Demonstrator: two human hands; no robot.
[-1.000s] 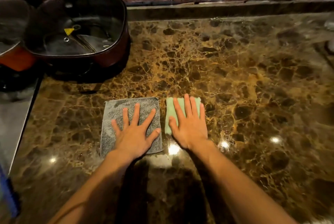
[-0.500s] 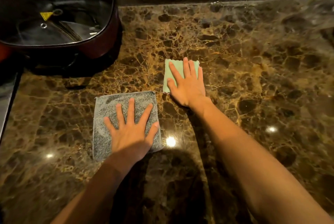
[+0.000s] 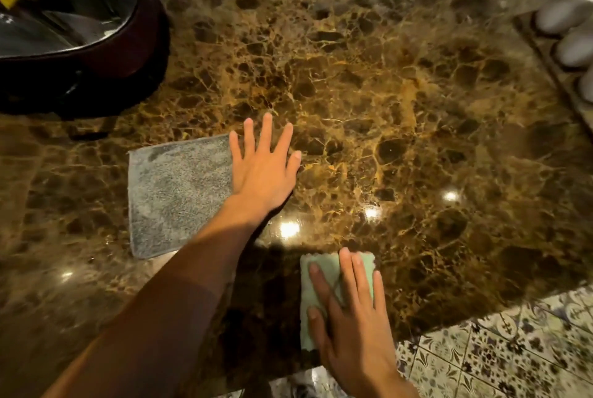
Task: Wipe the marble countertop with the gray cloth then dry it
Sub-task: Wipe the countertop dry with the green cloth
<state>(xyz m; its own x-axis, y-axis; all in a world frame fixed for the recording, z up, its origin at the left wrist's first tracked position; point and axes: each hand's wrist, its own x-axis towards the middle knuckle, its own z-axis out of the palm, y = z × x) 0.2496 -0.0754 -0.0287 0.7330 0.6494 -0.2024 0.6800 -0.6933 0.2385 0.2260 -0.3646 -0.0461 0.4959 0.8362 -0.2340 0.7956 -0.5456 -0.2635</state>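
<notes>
Left hand (image 3: pixel 264 166) lies flat, fingers spread, on the right edge of the gray cloth (image 3: pixel 178 195), gripping nothing. Right hand (image 3: pixel 348 311) presses flat on the green cloth (image 3: pixel 316 272) near the worktop (image 3: pixel 417 140) front edge.

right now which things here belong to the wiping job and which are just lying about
Job:
flat gray terry cloth
small green cloth
brown veined marble countertop
left hand
right hand

Lying about:
dark red pot with glass lid
white eggs in a tray
</notes>
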